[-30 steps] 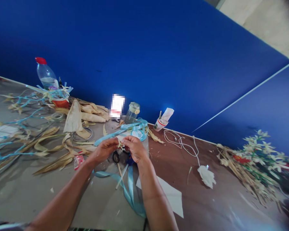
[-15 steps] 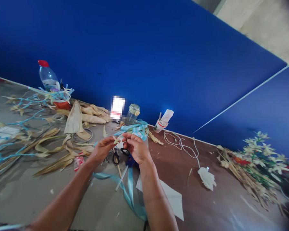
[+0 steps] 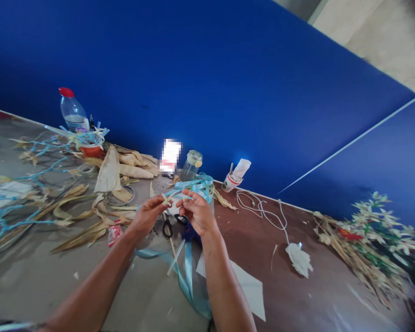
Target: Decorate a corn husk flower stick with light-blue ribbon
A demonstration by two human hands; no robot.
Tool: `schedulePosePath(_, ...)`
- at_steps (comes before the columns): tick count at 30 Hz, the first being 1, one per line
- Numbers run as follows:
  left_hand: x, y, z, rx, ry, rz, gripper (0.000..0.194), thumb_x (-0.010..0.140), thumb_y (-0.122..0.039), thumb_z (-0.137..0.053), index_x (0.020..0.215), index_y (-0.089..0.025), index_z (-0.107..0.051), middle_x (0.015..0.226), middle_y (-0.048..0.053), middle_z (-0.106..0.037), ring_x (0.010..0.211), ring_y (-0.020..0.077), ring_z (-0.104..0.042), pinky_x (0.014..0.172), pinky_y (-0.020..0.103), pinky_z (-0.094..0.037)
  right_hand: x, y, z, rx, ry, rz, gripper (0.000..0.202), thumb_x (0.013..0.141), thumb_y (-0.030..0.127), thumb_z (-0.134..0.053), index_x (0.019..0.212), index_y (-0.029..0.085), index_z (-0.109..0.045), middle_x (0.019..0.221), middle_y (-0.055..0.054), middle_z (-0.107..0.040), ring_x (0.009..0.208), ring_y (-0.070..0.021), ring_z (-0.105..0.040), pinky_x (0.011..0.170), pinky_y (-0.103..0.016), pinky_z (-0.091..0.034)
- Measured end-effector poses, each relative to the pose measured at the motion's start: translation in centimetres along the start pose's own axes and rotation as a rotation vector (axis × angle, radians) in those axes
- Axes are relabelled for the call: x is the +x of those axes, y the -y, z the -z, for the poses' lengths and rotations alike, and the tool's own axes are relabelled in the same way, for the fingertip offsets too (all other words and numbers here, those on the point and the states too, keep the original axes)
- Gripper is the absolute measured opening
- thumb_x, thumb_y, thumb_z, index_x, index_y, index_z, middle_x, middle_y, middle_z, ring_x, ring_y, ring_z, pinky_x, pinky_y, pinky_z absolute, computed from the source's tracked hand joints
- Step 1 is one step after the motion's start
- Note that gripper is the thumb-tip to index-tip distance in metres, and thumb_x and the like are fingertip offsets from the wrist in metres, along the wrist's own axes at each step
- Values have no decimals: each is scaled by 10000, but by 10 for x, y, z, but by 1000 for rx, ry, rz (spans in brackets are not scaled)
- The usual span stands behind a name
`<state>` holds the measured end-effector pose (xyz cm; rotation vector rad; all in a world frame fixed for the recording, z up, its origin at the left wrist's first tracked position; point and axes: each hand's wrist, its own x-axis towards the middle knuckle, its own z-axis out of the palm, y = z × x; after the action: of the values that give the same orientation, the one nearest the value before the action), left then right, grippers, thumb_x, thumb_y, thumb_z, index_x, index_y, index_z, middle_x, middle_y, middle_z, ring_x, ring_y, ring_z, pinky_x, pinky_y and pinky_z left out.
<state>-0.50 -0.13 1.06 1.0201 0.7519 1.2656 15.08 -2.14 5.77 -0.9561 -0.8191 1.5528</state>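
My left hand (image 3: 148, 216) pinches a small pale flower-like piece (image 3: 167, 201), which looks like strips of dried husk, between thumb and fingertips. Just to its right is my right hand (image 3: 196, 213), a small gap away, its fingers curled and thumb drawn in; anything between those fingertips is too small to name. Beneath the hands lie black-handled scissors (image 3: 167, 228) and a dark blue tool (image 3: 191, 234), partly covered by my right wrist. Light blue ribbon (image 3: 188, 265) trails toward me between my forearms, and more is bunched behind my hands.
Dried husks (image 3: 109, 173) and blue-wrapped stems (image 3: 24, 222) spread over the left side. A bottle (image 3: 72, 113), glass jar (image 3: 191, 165) and cup (image 3: 231, 181) stand along the blue partition (image 3: 193, 69). A white cable (image 3: 261, 207), white paper (image 3: 251, 286) and white flowers (image 3: 380, 221) lie to the right.
My right hand's fingertips have drawn apart from the flower-like piece, which stays in my left hand. The whole view has shifted slightly.
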Motion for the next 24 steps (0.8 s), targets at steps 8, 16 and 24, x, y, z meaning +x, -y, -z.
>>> schedulePosePath(8, -2, -3, -2, -219, 86, 71, 142, 624, -263, -779, 718, -171, -727, 802, 50, -710, 821, 188, -612, 820, 321, -435, -1, 0, -2, -323, 62, 109, 490, 754, 292, -593, 1196, 160, -429, 655, 12, -674, 413, -95, -546, 485, -229, -417)
schedulePosePath(16, -1, 2, -1, -154, 210, 90, 172, 631, -289, -775, 746, -164, -749, 777, 46, -699, 705, 153, -578, 717, 278, -432, 0, -14, 2, -593, 78, 173, 621, 818, 201, -500, 1394, 185, -267, 528, 71, -583, 386, -105, -539, 444, -213, -407)
schedulePosePath(24, 1, 1, -4, -136, 102, 67, 154, 635, -283, -763, 715, -153, -743, 660, 37, -666, 640, 148, -570, 678, 277, -456, 0, -24, 2, -538, 93, 226, 568, 815, 199, -502, 1356, 223, -330, 731, 23, -653, 422, -89, -532, 488, -234, -438)
